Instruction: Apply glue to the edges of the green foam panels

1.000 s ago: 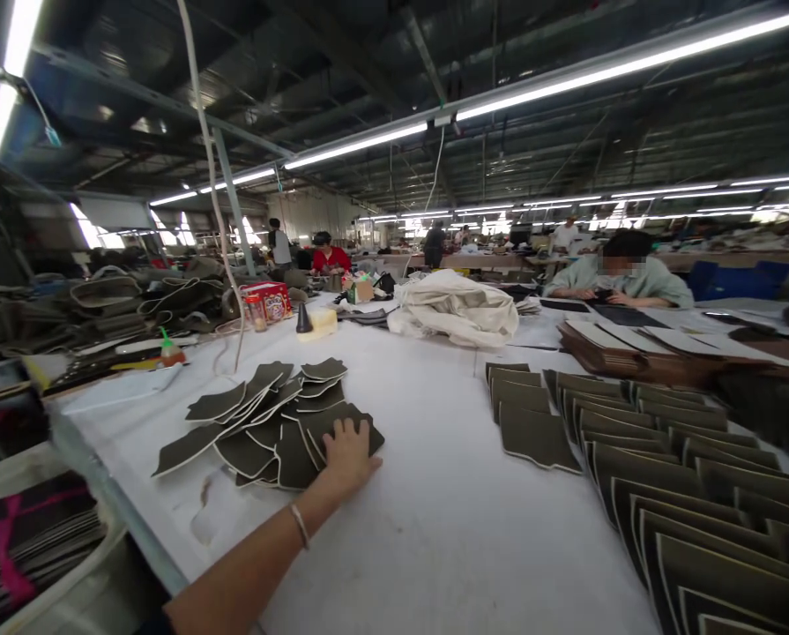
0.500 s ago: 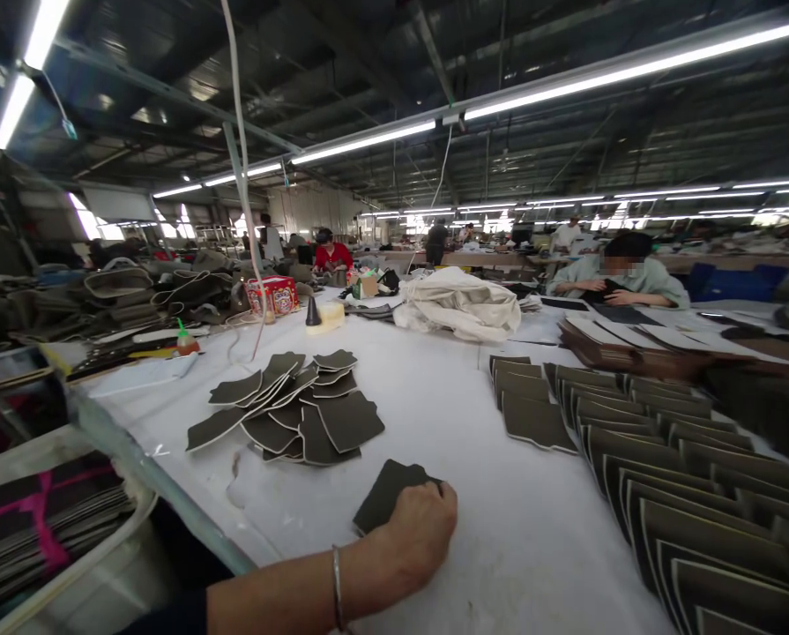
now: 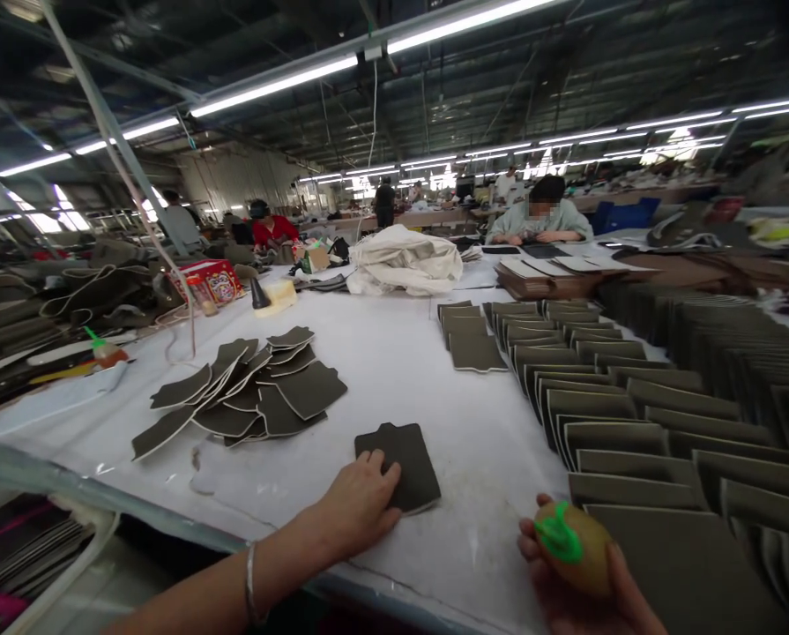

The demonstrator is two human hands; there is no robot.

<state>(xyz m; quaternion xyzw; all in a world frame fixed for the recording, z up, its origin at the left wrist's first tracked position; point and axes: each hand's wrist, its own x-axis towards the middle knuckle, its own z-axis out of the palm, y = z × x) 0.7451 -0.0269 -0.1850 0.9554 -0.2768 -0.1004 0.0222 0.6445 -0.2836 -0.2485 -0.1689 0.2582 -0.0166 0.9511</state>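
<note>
My left hand (image 3: pixel 358 503) rests flat on the near corner of a dark cut piece (image 3: pixel 404 463) lying on the white table (image 3: pixel 394 370), fingers spread on it. At the bottom right, my right hand (image 3: pixel 583 586) is closed round a small yellowish bottle with a green nozzle (image 3: pixel 569 545). A loose pile of dark cut pieces (image 3: pixel 249 392) lies left of my left hand. Overlapping rows of dark pieces with pale edges (image 3: pixel 632 414) fill the right side of the table.
Farther back lie a heap of cream cloth (image 3: pixel 407 260), a red box (image 3: pixel 212 282), a black cone on a yellow block (image 3: pixel 265 295) and another small bottle (image 3: pixel 107 351). A person in pale green (image 3: pixel 539 220) sits at the table's far end; others work behind. A cable (image 3: pixel 136 190) hangs at the left.
My left hand left the pile, dragging one dark piece toward the near edge, and now lies flat on it. My right hand came into view holding the bottle. The camera turned left.
</note>
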